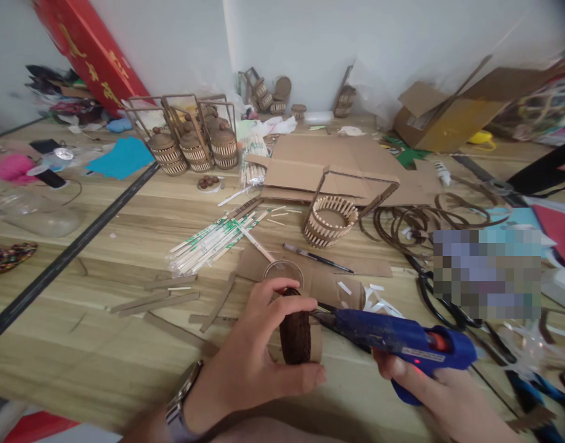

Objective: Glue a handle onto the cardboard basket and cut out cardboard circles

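Pale wall [310,37] stands behind a wood-grained counter [116,363] crowded with craft materials. Upright in the left grip [245,366] is a dark brown round piece [295,326], held narrowly: fingers over its top edge, thumb underneath. The right grip [442,394] is wrapped around the handle of a blue glue gun [388,332], a red light glowing on its body. The nozzle points leftward at the piece and sits right by the left index fingertip; whether it touches anything, I cannot tell, nor is any glue visible.

To work the glue well, I would slide that index finger back from the hot tip, steady the piece from below, and turn it with the left grip while the gun stays put. Thin, even beads along the edge should bond more cleanly than blobs.

Just beyond the left grip's fingers lies a clear-rimmed ring [282,263], then a pen [317,257] and an open basket with a square handle [331,237]. Cut brown strips [157,301] lie to the left of that grip, wrapped sticks [213,246] farther out. Past the gun, black-handled scissors [430,301] sit near the right grip, so the gun's swing wants watching.
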